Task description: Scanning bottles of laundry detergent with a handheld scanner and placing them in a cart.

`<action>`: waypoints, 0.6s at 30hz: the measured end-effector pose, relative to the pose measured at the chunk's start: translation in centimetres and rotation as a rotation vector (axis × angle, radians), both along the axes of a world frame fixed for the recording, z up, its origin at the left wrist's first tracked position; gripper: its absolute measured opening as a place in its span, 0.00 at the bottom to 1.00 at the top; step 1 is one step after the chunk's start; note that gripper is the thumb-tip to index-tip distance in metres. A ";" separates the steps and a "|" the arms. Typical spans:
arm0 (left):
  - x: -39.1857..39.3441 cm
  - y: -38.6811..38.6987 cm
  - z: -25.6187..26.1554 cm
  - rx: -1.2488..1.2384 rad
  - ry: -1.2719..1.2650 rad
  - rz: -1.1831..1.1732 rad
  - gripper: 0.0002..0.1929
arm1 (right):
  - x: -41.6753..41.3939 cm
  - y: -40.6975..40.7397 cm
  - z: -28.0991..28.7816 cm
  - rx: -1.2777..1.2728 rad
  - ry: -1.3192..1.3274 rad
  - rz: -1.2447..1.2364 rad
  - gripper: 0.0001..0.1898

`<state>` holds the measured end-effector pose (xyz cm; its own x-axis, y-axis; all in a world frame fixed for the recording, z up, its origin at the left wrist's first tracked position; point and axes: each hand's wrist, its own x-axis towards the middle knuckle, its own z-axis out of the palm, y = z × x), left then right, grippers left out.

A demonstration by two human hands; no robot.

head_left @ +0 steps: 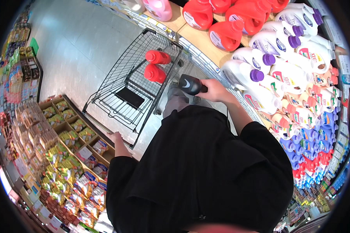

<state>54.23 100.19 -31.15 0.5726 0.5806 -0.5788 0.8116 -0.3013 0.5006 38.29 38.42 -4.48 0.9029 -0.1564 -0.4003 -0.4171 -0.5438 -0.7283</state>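
My left hand [115, 137] is closed around the handle bar of a black wire shopping cart [105, 84], near the bar's middle. In the cart's far right end lie two red plastic bottles [158, 56], side by side with their caps pointing left. My right hand [213, 91] grips the narrow neck of a dark, rounded device [189, 84] with a pale curved mark; its wide end points left, over my legs and beside the cart. What kind of device it is, I cannot tell. A black panel [130, 97] is fixed in the near part of the cart.
On my right, a wooden display shelf [214, 55] bears red detergent jugs [226, 35] and white jugs with purple caps [268, 43]. Wooden bins [67, 125] of packaged snacks stand close on the left, by the cart handle. Grey tiled floor [67, 52] extends ahead and left of the cart.
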 end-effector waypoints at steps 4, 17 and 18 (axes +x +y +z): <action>4.6 3.8 -1.8 0.227 -0.287 -0.134 0.39 | 5.1 1.4 -0.5 0.073 -0.064 -0.012 0.19; 14.3 -1.1 6.8 0.457 -0.001 -0.313 0.42 | 15.3 2.5 -1.3 0.152 0.090 -0.058 0.19; 14.8 -3.3 7.4 0.747 0.027 -0.319 0.43 | 15.6 2.5 -1.4 0.118 0.078 -0.054 0.20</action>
<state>68.99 96.90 -23.71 0.7670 0.6304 -0.1195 0.6392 -0.7669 0.0572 53.93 40.90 -5.84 0.8599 -0.1517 -0.4874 -0.5012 -0.4312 -0.7502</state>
